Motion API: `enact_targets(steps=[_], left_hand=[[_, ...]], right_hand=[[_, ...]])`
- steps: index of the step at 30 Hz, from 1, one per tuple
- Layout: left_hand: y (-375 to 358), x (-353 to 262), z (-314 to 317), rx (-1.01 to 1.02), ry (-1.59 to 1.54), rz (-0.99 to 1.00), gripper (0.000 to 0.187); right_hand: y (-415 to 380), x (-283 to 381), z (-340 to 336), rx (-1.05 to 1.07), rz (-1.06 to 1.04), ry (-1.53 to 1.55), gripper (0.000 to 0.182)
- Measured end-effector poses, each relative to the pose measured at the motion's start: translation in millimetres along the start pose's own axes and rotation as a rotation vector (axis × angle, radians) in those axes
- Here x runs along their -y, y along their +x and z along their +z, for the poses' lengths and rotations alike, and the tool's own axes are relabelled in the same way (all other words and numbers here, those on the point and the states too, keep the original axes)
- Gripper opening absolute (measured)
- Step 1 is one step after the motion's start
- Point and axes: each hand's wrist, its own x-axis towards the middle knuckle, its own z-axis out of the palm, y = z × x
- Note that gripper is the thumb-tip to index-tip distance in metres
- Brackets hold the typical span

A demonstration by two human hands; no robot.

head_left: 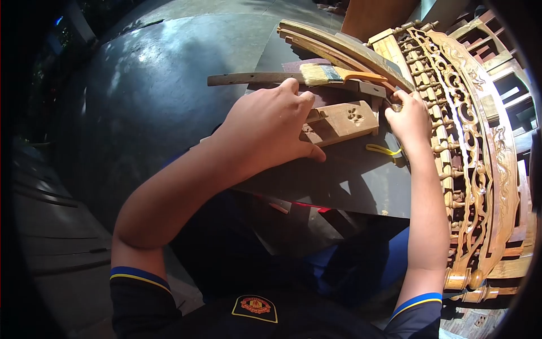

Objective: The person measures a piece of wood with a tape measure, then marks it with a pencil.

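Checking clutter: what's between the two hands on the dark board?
Head view: a carved wooden block lies between the left hand and right hand; the left hand rests on its end.

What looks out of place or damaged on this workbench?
Nothing stands out. The left hand presses a carved wooden block, the right hand rests beside the carved wooden panel, and a paintbrush lies flat behind them.
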Motion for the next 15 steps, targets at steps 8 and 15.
enact_targets(steps=[8,15], left_hand=[[-17.8,-11.6,-45.5,-0.821,-0.472,0.333,0.03],[-90.7,5.6,-73.9,-0.946,-0.914,0.609,0.021]], right_hand=[[-2.1,0.0,8.4,-0.097,-0.027,-0.031,0.032],[-3.5,-2.2,11.7,-0.136,-0.026,-0.054,0.035]])
